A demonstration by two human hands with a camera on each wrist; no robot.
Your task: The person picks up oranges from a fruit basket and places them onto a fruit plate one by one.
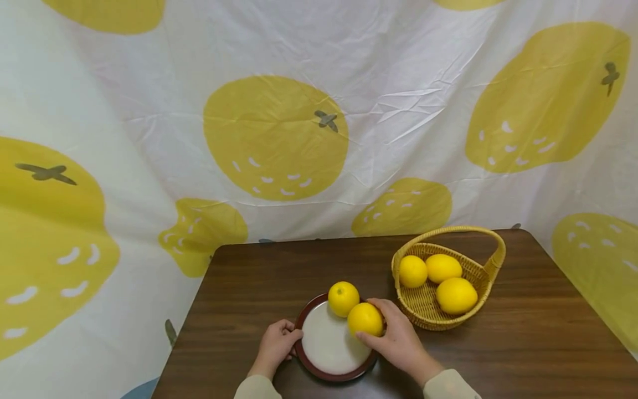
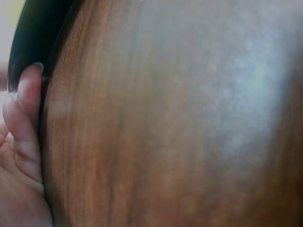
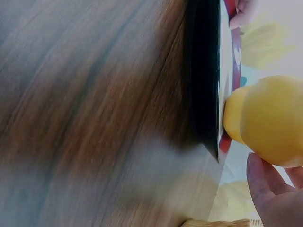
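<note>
- And here's the right hand [image 1: 399, 339] with a smooth, bright yellow, rounded fruit [image 1: 365, 320] over the right side of the round white plate with a dark red rim [image 1: 329, 348]!
- The step in hand, as I read it: handling that fruit at the plate, whether setting down or picking up I can't tell.
- The next move, I'd judge, calls for a steady grip and care around the second yellow fruit [image 1: 343, 299], sitting near the plate's far edge; whether the two touch is unclear.
- Right fingers [image 3: 258, 177]: spread just to the fruit's width, curved against its side, thumb opposite; the right wrist view shows it raised off the plate.
- Left hand [image 1: 276, 346]: narrow pinch on the rim, thumb above, fingers tucked against the dark underside.
- Over to the right, three more yellow fruits [image 1: 457, 296] lie in the tan woven wicker basket with an arched handle [image 1: 426, 321], on the dark brown wooden counter [image 1: 239, 288].
</note>
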